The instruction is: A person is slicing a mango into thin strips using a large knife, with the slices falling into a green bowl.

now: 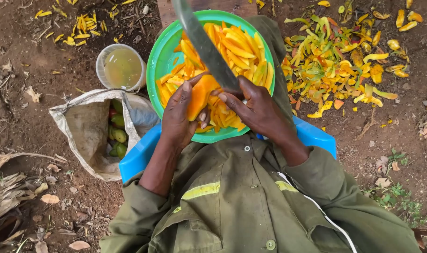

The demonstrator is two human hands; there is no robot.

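Green plastic, the bowl (158,60) on our lap brims with mango slices. Over it our left hand (179,115) cups a peeled mango piece (200,96), likely soft and slippery; our right hand (258,110) clamps the knife (205,47) handle.

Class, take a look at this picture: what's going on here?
A person seated on a blue stool is slicing peeled orange fruit. The left hand holds a fruit piece over a green bowl full of slices, while the right hand holds a knife against it. Peels lie heaped on the ground to the right; a sack of unpeeled fruit and a tub of cloudy water sit to the left.
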